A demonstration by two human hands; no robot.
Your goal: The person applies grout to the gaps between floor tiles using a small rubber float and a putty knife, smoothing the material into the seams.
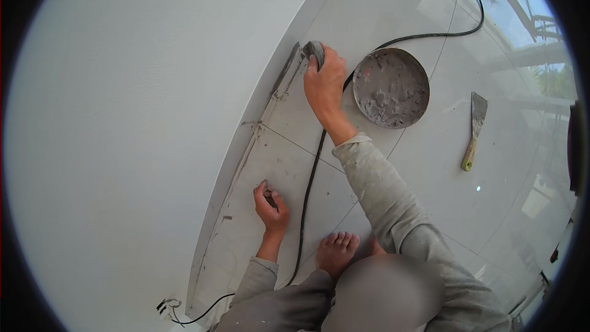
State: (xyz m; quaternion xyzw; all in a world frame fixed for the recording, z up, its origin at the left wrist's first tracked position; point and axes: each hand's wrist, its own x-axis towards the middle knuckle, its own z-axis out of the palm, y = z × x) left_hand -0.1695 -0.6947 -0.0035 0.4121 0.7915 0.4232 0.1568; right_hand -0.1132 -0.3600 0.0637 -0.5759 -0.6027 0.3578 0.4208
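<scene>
My right hand (327, 80) is stretched forward to the foot of the wall. It is closed on a dark grey rounded pad (314, 51), pressed where the wall meets the floor. Smeared dark grey grout (286, 74) lies along the skirting beside it. Nearer to me, my left hand (271, 210) hovers over the floor tiles with its fingers curled in. Something dark shows between those fingers, too small to name. Right of my right hand stands a round shallow pan (428, 89) of wet grey grout (390, 86).
A putty knife (474, 132) with a green-tipped handle lies on the glossy floor tiles (430, 190) to the right. A black cable (311, 178) runs from the wall's near end, past my foot (337, 252) and behind the pan. On the left rises the white wall (135, 117).
</scene>
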